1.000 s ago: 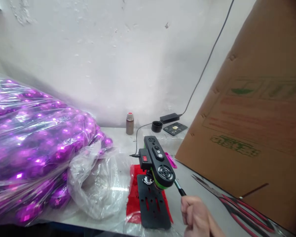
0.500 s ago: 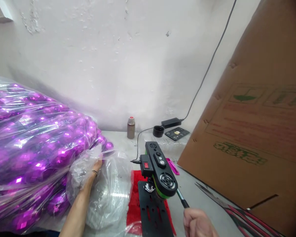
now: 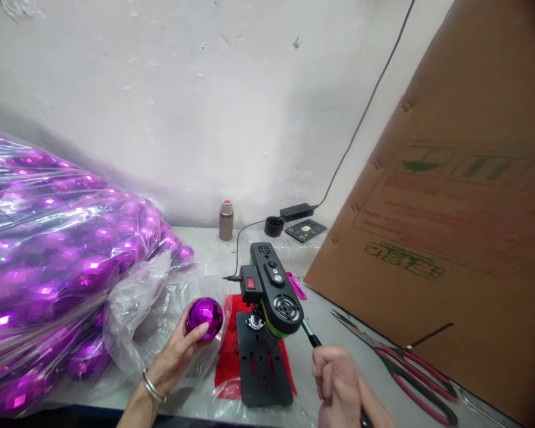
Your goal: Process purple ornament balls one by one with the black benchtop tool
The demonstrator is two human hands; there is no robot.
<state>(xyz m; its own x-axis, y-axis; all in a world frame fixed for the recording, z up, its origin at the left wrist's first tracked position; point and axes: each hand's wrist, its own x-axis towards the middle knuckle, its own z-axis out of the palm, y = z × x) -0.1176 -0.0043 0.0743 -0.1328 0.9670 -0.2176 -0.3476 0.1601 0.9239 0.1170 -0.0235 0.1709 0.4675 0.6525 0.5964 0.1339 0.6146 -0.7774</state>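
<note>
Holding a shiny purple faceted ball (image 3: 205, 317) in my left hand (image 3: 175, 356), I have my fingers curled under and around it, the grip pinching it just in front of the crumpled clear plastic bag (image 3: 134, 309) and just left of the small black and green bench machine (image 3: 271, 291). My right hand (image 3: 339, 389) is closed in a fist around the black lever handle (image 3: 311, 336) that sticks out from the machine's head toward me, so that grip is pressed tight on the handle. The machine stands on a slotted black base plate (image 3: 263, 368), which lies on a red cloth (image 3: 232, 351) on the pale tabletop (image 3: 205, 244). To my left a big clear sack full of purple balls (image 3: 49, 238) is heaped on the tabletop. To my right red-handled scissors (image 3: 405, 368) lie flat, near a large brown cardboard sheet (image 3: 450, 208) that leans over them. Farther back, by the white wall (image 3: 160, 107), stand a small brown bottle with a red cap (image 3: 225, 220), a round black cap (image 3: 274, 226) and a black power adapter (image 3: 296, 211) with its cable running up the wall.
</note>
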